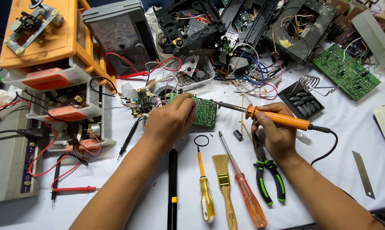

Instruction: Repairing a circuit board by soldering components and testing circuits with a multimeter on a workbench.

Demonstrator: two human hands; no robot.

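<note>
Left hand (169, 121) pins the small green circuit board (203, 111) down on the white tabletop (329, 162), fingers curled and pressed on its left edge. Right hand (274, 133) holds the orange soldering iron (271, 116) pen-style, fingers pinching the handle, tip at the board's right edge. Looks like mid-soldering on one edge joint. Next move likely needs a steady board and precise tip placement. Brush (224, 187), screwdriver (243, 185) and pliers (267, 170) lie below.

On my bench I count two green circuit boards (204, 111) (347, 70); two screwdrivers (205, 191) (243, 187); one brush (224, 183); one pliers (267, 172); one soldering iron (277, 119); one analogue meter (118, 36).
</note>
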